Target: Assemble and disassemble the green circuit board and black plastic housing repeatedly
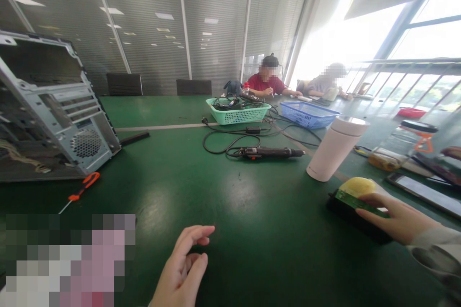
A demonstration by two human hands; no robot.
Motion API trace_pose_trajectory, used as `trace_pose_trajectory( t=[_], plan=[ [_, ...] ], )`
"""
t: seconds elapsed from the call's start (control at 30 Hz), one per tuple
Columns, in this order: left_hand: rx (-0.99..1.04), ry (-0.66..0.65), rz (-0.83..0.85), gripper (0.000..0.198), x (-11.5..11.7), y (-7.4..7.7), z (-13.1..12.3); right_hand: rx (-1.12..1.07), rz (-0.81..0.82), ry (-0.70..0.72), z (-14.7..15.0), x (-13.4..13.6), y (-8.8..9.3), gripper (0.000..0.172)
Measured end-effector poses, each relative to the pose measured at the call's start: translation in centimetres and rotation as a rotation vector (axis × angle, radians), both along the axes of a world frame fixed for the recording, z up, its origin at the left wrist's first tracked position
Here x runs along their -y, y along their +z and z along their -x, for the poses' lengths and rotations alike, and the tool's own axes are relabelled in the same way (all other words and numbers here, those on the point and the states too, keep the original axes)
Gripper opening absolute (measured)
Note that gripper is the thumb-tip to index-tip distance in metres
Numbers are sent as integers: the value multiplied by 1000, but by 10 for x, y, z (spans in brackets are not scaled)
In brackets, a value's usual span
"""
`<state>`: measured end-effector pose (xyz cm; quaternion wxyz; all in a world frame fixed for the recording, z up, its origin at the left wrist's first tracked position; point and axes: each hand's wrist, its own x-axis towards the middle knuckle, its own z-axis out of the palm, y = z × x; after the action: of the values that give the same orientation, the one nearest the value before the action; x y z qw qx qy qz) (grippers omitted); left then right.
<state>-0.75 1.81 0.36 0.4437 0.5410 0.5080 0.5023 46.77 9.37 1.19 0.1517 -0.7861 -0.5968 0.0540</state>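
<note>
My right hand [399,216] pinches a narrow green circuit board [351,200] between thumb and fingers. It is over a black object [355,223], beside a rounded yellow thing [357,185] whose kind I cannot make out. Whether the board touches the black object I cannot tell. My left hand [183,266] is at the bottom middle above the green table [230,230]. Its thumb and forefinger are apart, the other fingers curl, and nothing shows between them. A black electric screwdriver [272,153] with a cable lies farther forward.
An opened computer case [61,110] stands at left, near an orange-handled screwdriver [84,187]. Cables fill a green basket [239,115] beside a blue basket [311,116]. A pale tumbler [334,151], bottle [408,139] and phone [428,194] are at right. Two people sit beyond.
</note>
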Motion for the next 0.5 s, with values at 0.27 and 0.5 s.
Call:
trace_pose_trajectory(
  t=[0.27,0.5],
  plan=[
    [-13,-20,3,27,0,-3,0,-8,55,-28,8,5,6,39],
    [-23,-21,-5,29,1,-3,1,49,23,-1,33,10,23,41]
  ],
)
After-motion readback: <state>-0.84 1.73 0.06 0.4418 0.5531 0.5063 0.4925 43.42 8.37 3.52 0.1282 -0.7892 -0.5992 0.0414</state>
